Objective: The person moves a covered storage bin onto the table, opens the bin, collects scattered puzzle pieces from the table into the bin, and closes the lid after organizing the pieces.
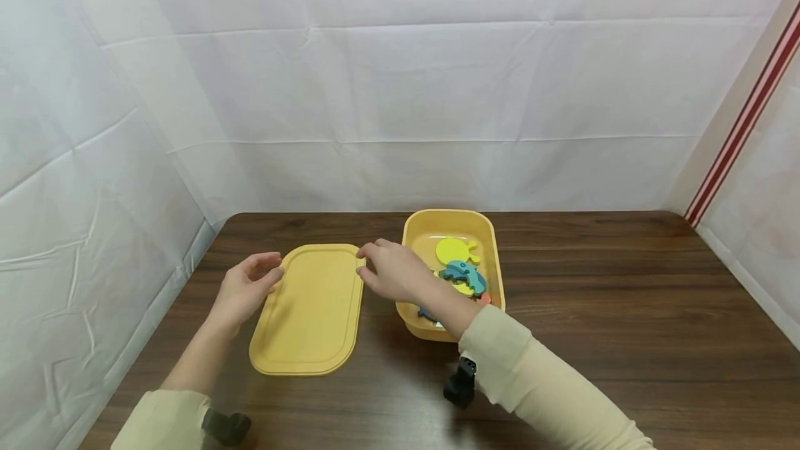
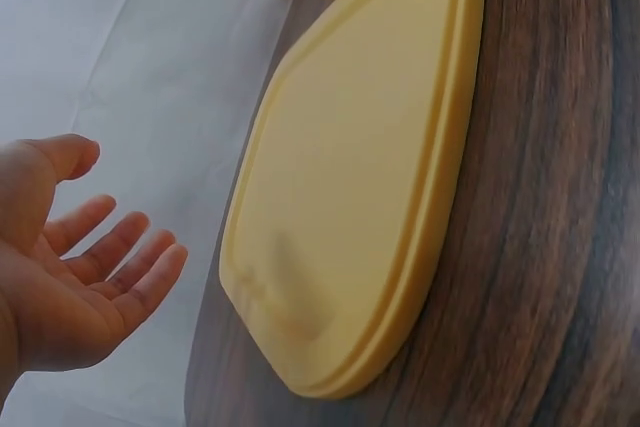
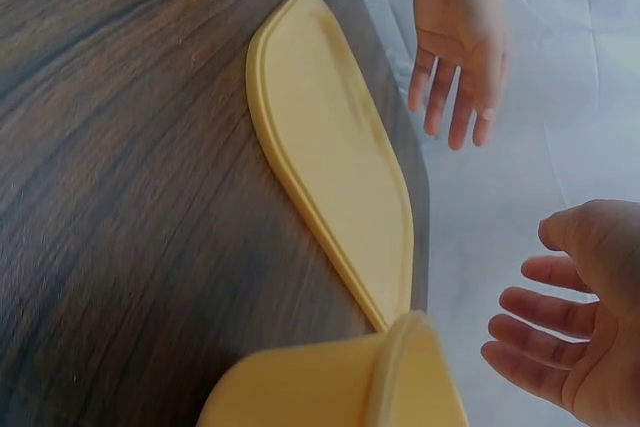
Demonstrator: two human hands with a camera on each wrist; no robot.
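A flat yellow lid [image 1: 306, 311] with rounded corners and a raised rim lies on the table, left of a matching yellow box [image 1: 446, 214]. By the lid's left edge is my left hand [image 1: 245, 289], its fingers relaxed and bent a little. In the left wrist view, a gap separates those fingers [image 2: 110, 237] from the lid. My right hand [image 1: 395, 271] reaches across the box toward the lid's upper right corner. Its fingers [image 3: 545, 317] are loosely spread with nothing between them. Part of the box and its contents is hidden under my right forearm.
Inside the box lie several flat animal-like cutouts, among them a bright yellow piece [image 1: 453, 250], a teal piece [image 1: 465, 275] and a coral piece [image 1: 484, 298]. The dark wood table [image 1: 625, 311] extends to the right. White sheeting [image 1: 425, 89] hangs behind and at the sides.
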